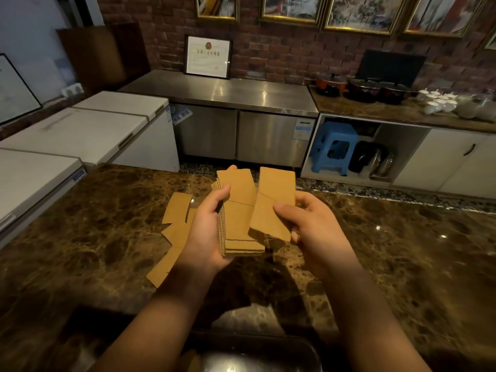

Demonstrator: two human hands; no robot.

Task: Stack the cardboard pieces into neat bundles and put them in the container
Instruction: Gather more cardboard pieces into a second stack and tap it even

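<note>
the stack (pixel 239 218) is a thick bundle of tan corrugated cardboard pieces, long and narrow, each with a crease line across the middle; the fluted edges show along its left side and near end, fairly well aligned. it sits above the brown marble table (pixel 402 251), held in the left hand (pixel 206 232), whose grip is closed on it: thumb over the top face, fingers wrapped under, one fingertip showing past the far edge. the right hand (pixel 314 232) has its grip closed on a single piece (pixel 273 202), thumb on top and fingers beneath, pinching its right edge. that piece is tilted, its left edge overlapping the stack's top. both forearms reach forward from the bottom of the view. more loose pieces (pixel 174 232) lie flat and overlapping on the table to the left of the left hand. a dark container (pixel 257 353) sits at the near edge, between the arms, blurred.
</note>
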